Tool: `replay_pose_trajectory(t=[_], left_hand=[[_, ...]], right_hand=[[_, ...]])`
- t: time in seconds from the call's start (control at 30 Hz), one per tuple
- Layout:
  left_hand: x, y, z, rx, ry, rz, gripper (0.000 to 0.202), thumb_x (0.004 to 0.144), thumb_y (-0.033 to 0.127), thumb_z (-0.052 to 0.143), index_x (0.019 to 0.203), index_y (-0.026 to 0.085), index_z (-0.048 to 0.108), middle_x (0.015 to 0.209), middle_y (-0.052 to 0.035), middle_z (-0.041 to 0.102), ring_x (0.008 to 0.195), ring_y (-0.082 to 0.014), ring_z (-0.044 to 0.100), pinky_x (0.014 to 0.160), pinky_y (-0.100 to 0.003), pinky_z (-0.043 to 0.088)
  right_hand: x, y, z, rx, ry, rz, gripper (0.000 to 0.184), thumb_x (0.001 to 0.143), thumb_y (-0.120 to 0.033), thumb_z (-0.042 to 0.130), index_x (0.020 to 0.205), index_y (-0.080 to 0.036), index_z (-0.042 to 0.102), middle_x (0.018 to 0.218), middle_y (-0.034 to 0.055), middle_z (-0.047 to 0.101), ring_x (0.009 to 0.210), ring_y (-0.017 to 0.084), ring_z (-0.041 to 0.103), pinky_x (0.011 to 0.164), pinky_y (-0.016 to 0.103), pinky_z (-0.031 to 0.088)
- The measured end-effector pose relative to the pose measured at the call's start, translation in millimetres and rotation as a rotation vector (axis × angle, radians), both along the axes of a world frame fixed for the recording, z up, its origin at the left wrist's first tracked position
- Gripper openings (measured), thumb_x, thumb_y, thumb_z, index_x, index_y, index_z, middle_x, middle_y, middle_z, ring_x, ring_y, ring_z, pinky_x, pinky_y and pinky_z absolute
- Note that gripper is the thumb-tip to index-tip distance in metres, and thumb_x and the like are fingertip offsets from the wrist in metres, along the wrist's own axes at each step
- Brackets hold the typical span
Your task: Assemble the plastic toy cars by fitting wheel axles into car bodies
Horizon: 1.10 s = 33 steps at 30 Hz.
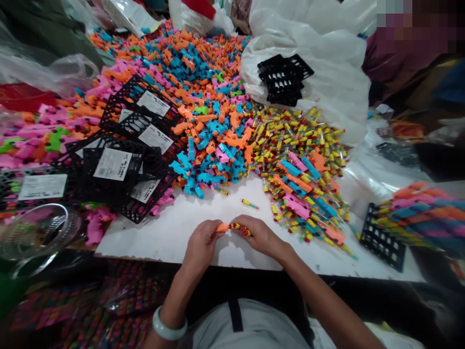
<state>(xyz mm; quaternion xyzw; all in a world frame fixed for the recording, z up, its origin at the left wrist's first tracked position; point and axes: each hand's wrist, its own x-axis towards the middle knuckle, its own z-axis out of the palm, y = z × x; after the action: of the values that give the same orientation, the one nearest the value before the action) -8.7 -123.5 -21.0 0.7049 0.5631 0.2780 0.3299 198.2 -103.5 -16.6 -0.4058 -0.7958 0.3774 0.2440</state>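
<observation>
My left hand [201, 242] is closed on a small orange plastic piece [221, 227], like the car-shaped ones in the heap. My right hand [259, 235] is closed on several small yellow tubes with red ends [240, 228]. One tube meets the orange piece's end between the two hands; whether it is inside cannot be made out. Both hands are low over the white tabletop [160, 237] near its front edge. Just beyond them lies a single yellow tube [250, 203]. To the right, orange, blue and pink pieces with tubes attached [298, 206] rest on the tube pile [301, 138].
A big heap of coloured plastic pieces [207, 131] fills the back and left. Labelled black trays [112, 162] lie on it, and more black trays [281, 77] sit at the back. A clear plastic basket [36, 232] stands left; a filled black rack [383, 237] tilts at right.
</observation>
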Motion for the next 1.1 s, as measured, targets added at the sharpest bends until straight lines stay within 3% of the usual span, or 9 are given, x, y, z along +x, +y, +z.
replay_pose_trajectory(t=[0.23,0.37,0.5,0.7,0.8,0.87,0.97,1.03,1.1], left_hand=[[-2,-1,4.6,-0.086,-0.011,-0.035,0.017,0.081,0.025,0.056,0.094,0.024,0.068,0.083,-0.0028,0.068,0.082,-0.0185,0.062,0.077,-0.031,0.049],[0,2,14.4,-0.184,-0.083,0.079,0.017,0.078,0.027,0.057,0.091,0.025,0.07,0.085,-0.0015,0.07,0.084,-0.019,0.063,0.08,-0.032,0.048],[4,5,19.8,-0.36,-0.207,0.114,0.021,0.076,0.029,0.057,0.09,0.023,0.071,0.084,-0.0012,0.072,0.079,-0.019,0.063,0.074,-0.031,0.051],[23,6,18.1,-0.29,-0.058,-0.094,0.019,0.082,0.027,0.053,0.09,0.024,0.07,0.087,-0.0028,0.071,0.086,-0.0196,0.064,0.082,-0.033,0.052],[27,18,23.5,0.006,-0.006,-0.077,0.033,0.088,0.033,0.052,0.118,0.021,0.06,0.118,-0.011,0.063,0.115,-0.0231,0.056,0.101,-0.039,0.045],[22,36,29.2,0.213,0.051,0.079,0.047,0.09,0.037,0.051,0.133,0.019,0.047,0.136,-0.0157,0.049,0.131,-0.0257,0.043,0.11,-0.044,0.037],[10,74,33.4,0.326,0.2,0.299,0.05,0.089,0.032,0.051,0.137,0.018,0.043,0.142,-0.0164,0.041,0.135,-0.0292,0.035,0.113,-0.046,0.031],[5,97,31.5,0.301,0.267,0.322,0.045,0.086,0.024,0.053,0.13,0.019,0.051,0.137,-0.0149,0.047,0.13,-0.0303,0.04,0.111,-0.046,0.032],[2,110,27.5,0.274,0.288,0.296,0.037,0.083,0.019,0.052,0.12,0.02,0.059,0.124,-0.013,0.056,0.122,-0.0294,0.047,0.107,-0.045,0.036]], right_hand=[[6,14,15.4,-0.065,-0.183,0.252,0.008,0.09,-0.022,0.053,0.088,-0.018,0.06,0.075,-0.0002,0.062,0.067,0.013,0.055,0.061,0.021,0.039],[0,10,8.3,0.21,-0.169,0.116,0.013,0.093,-0.023,0.049,0.099,-0.018,0.059,0.09,0.0069,0.065,0.082,0.018,0.057,0.07,0.026,0.042],[-5,-1,-1.1,0.481,-0.254,0.059,0.017,0.095,-0.023,0.044,0.091,-0.018,0.06,0.079,0.0065,0.061,0.075,0.019,0.052,0.067,0.029,0.038],[12,-14,-9.4,0.475,-0.312,0.034,0.014,0.092,-0.018,0.048,0.086,-0.018,0.06,0.074,0.0041,0.061,0.069,0.017,0.053,0.06,0.028,0.04],[53,-10,3.2,0.571,-0.305,-0.154,0.02,0.092,-0.012,0.045,0.099,-0.019,0.063,0.088,0.0067,0.067,0.083,0.018,0.061,0.071,0.03,0.048],[88,0,19.8,0.72,-0.286,-0.389,0.025,0.092,-0.013,0.048,0.11,-0.021,0.062,0.098,0.0084,0.068,0.094,0.02,0.062,0.082,0.035,0.051],[126,16,44.7,0.878,-0.285,-0.767,0.031,0.089,-0.022,0.058,0.119,-0.022,0.062,0.113,0.0114,0.064,0.108,0.026,0.058,0.093,0.045,0.049],[127,22,50.5,0.903,-0.268,-0.91,0.032,0.089,-0.024,0.058,0.121,-0.022,0.062,0.119,0.0124,0.06,0.113,0.027,0.055,0.096,0.048,0.047],[108,24,42.4,0.851,-0.229,-0.856,0.029,0.091,-0.022,0.054,0.118,-0.022,0.063,0.113,0.0109,0.062,0.107,0.025,0.057,0.092,0.045,0.049]])
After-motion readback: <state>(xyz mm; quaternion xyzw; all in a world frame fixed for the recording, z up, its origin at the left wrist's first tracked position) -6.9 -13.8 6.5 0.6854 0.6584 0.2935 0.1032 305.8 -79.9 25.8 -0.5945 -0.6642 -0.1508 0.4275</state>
